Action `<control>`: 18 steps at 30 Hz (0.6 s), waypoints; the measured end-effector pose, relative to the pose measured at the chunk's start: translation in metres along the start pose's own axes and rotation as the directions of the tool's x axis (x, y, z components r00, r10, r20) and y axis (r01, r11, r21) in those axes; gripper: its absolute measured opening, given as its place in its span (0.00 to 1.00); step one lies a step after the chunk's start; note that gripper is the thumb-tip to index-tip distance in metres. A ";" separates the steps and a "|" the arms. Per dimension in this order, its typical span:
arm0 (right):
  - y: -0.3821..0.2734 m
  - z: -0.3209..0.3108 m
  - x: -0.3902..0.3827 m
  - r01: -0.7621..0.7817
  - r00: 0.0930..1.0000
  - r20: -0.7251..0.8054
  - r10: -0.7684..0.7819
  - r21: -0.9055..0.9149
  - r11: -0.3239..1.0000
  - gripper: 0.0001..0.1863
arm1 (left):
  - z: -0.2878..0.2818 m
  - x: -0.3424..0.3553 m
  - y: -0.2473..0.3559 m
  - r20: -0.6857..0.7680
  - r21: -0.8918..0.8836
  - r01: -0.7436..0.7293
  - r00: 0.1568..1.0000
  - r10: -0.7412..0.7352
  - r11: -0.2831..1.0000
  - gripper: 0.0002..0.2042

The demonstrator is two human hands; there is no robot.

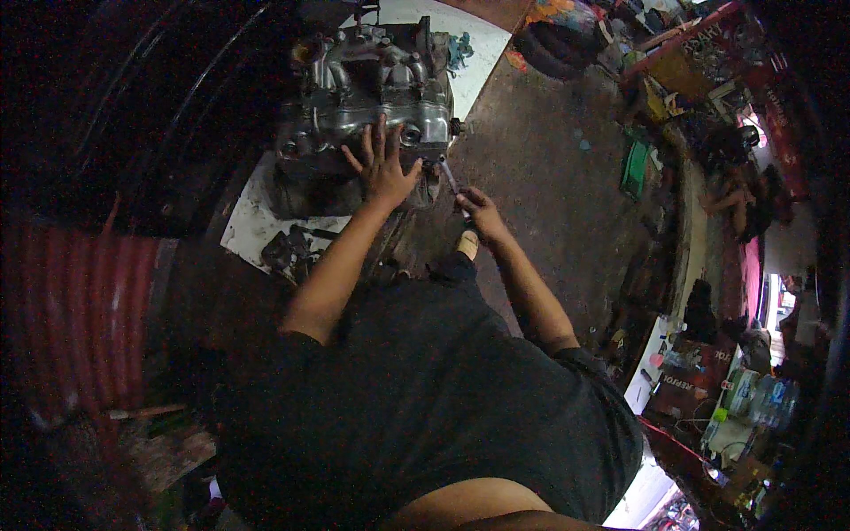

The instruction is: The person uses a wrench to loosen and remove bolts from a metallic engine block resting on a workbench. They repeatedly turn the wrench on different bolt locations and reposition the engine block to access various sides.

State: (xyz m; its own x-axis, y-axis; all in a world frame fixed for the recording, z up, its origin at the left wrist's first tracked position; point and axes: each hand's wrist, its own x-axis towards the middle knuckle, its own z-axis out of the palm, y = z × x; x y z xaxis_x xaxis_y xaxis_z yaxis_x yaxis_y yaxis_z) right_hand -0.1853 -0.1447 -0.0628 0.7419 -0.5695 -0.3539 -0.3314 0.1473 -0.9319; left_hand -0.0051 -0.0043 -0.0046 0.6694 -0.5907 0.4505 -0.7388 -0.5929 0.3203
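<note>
A grey metal engine assembly (367, 80) with pipes and ports on top stands on a white board (482, 53) at the top middle. My left hand (388, 177) rests with spread fingers on its near side, left of a round port. My right hand (478, 212) grips a long silver wrench (450, 175), whose far end meets the engine's lower right corner. Dark metal parts (288, 252) lie on the board below the engine's left side.
Dark corrugated metal with red sheeting (80, 327) lines the left. My foot (469, 243) is on the brown floor (558, 159). At right are a green object (634, 164), clutter, red boxes (686, 380) and plastic bottles (770, 398).
</note>
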 end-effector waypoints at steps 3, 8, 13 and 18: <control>0.017 0.020 -0.007 -0.100 0.995 0.018 0.099 0.078 0.992 0.17 | 0.002 -0.001 -0.001 -0.028 -0.005 -0.008 1.000 0.008 1.000 0.45; 0.028 0.029 -0.002 -0.146 0.988 0.067 0.141 0.080 0.986 0.19 | -0.006 0.002 0.003 0.000 0.012 0.004 1.000 -0.004 1.000 0.51; 0.032 0.038 0.002 -0.105 0.994 -0.004 0.108 0.189 0.976 0.17 | 0.001 0.002 0.001 -0.024 0.040 0.005 1.000 -0.004 0.999 0.56; 0.054 0.039 0.015 0.025 1.000 -0.012 -0.024 0.089 0.996 0.16 | 0.007 0.001 0.000 -0.083 0.059 -0.020 0.996 0.025 0.998 0.57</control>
State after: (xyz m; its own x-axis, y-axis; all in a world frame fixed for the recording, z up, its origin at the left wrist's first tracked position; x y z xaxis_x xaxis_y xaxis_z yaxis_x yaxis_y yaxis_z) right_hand -0.1697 -0.1140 -0.1217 0.7425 -0.5829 -0.3301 -0.2591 0.2045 -0.9440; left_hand -0.0035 -0.0088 -0.0102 0.6419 -0.5578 0.5262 -0.7464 -0.6119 0.2618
